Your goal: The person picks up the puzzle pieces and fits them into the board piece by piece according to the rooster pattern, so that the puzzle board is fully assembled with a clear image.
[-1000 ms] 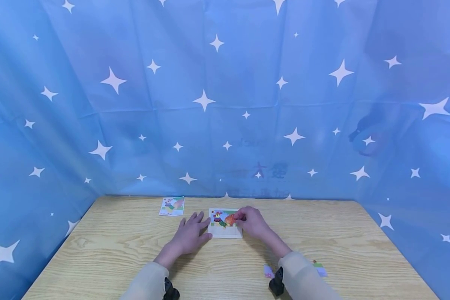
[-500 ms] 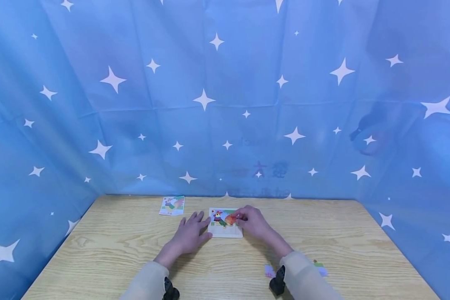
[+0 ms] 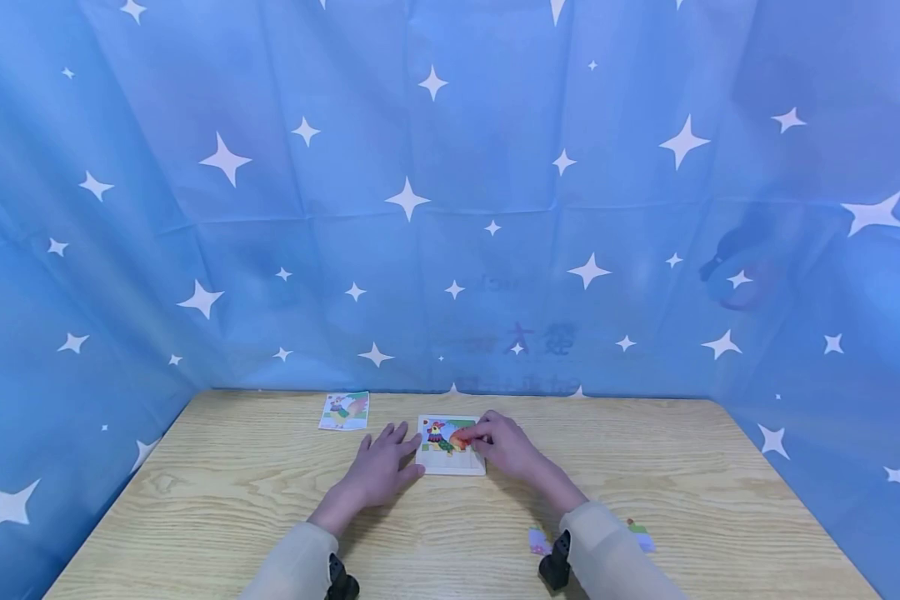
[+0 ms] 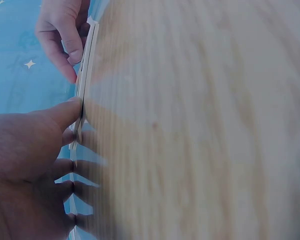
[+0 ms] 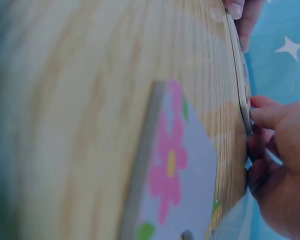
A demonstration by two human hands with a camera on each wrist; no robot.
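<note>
A white-framed puzzle board (image 3: 452, 470) with a colourful rooster picture lies flat at the table's far side in the head view. On its left, my left hand (image 3: 378, 472) rests on the table with fingers spread, thumb and index tip touching the frame. My right hand (image 3: 507, 447) is over the board's right part. Its index finger lies straight on the orange tail piece (image 3: 457, 445), thumb close by, other fingers bent. In the left wrist view, thumb and index tip of the right hand (image 4: 64, 37) stand apart on the board; nothing shows lifted between them.
A paper picture card (image 3: 344, 412) of a rooster lies at the back left. Loose puzzle pieces (image 3: 538, 542) lie by the right sleeve, partly hidden; another piece (image 3: 641, 538) shows beyond it. A pink-flower piece (image 5: 182, 170) is close in the right wrist view. A star-patterned curtain stands behind.
My right index finger has extended leftward onto the orange tail piece; earlier its tip was bent near the thumb at the board's right side. The left hand and the board stay in place.
</note>
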